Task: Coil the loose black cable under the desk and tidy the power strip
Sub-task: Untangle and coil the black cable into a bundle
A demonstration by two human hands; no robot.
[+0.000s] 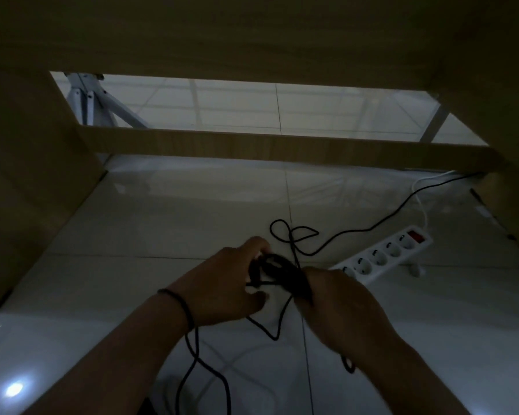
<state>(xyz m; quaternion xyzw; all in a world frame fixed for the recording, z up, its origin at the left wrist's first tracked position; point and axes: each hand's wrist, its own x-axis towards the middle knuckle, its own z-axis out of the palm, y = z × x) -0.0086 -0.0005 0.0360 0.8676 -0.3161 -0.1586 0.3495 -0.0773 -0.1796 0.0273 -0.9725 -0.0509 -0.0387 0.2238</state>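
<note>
Dim space under a wooden desk, seen from above the hands, with a glossy white tiled floor below. Left hand curled around a small bundle of black cable, fingers over the top and thumb underneath, a dark cord bracelet on its wrist. Right hand just beside it, gripping the other end of the same bundle, back of the hand toward the camera. From the bundle, loose cable in a loop on the tiles just beyond the hands, then away to the right toward the far corner of the desk; further strands hanging down between the forearms and trailing toward the bottom edge. White power strip flat on the floor to the right of the hands, angled away, several round sockets in a row and a red switch at its far end, its white lead curving back toward the desk's right panel. White metal frame legs visible through the gap behind the crossbar.
</note>
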